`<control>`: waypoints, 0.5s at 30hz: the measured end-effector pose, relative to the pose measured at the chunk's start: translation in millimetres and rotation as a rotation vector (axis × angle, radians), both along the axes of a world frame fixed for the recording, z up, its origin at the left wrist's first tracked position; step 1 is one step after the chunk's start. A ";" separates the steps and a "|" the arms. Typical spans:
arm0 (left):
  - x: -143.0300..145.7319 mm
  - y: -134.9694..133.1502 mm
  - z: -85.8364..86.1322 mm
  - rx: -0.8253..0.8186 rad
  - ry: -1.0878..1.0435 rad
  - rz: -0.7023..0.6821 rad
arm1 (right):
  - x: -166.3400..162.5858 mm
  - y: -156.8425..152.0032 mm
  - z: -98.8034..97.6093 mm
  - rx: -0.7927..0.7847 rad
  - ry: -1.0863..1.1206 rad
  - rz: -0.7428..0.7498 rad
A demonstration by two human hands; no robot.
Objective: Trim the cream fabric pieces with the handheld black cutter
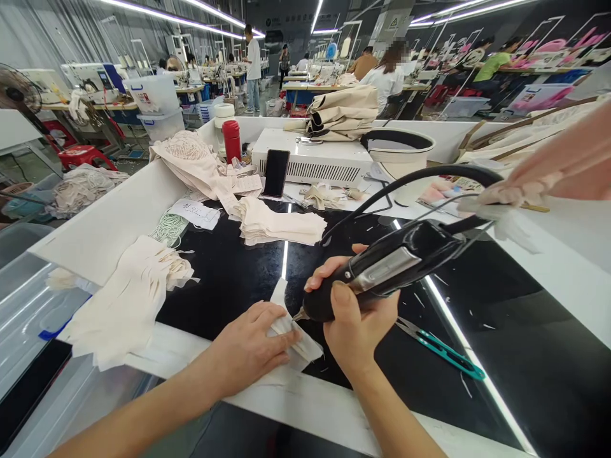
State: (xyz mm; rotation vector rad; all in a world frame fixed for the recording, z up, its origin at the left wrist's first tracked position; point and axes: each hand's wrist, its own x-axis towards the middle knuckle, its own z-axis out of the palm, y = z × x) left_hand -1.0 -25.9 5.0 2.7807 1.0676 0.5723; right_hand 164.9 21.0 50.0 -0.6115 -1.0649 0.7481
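My right hand [358,318] is wrapped round a black corded hand tool [386,257] with a silver lever along its side. The tool's narrow metal tip points down left and meets a small cream fabric piece [305,345]. My left hand [252,343] holds that piece down on the black work surface [229,267], fingers pressed on it close to the tip. Part of the fabric is hidden under my fingers. Teal-handled thread snips [422,336] lie to the right of my right hand.
A stack of cream fabric strips [281,221] lies ahead, and another fabric pile [124,299] hangs over the left edge. A phone [276,173] leans on a white vented box [310,159]. The tool's black cable [410,173] arches at right. Workers sit beyond.
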 end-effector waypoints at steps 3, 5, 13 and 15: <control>2.6 -5.2 1.5 0.001 0.003 0.024 | -0.2 -1.3 0.0 -0.035 -0.010 -0.012; 3.8 -8.0 3.3 0.001 0.009 0.035 | 0.1 -2.4 0.7 -0.041 -0.005 -0.006; -6.1 19.1 12.8 0.092 0.019 -0.053 | 0.2 -4.0 -0.1 -0.015 -0.007 0.013; -9.2 30.9 11.8 0.069 0.021 -0.133 | 0.2 -3.6 -0.5 -0.024 -0.020 -0.005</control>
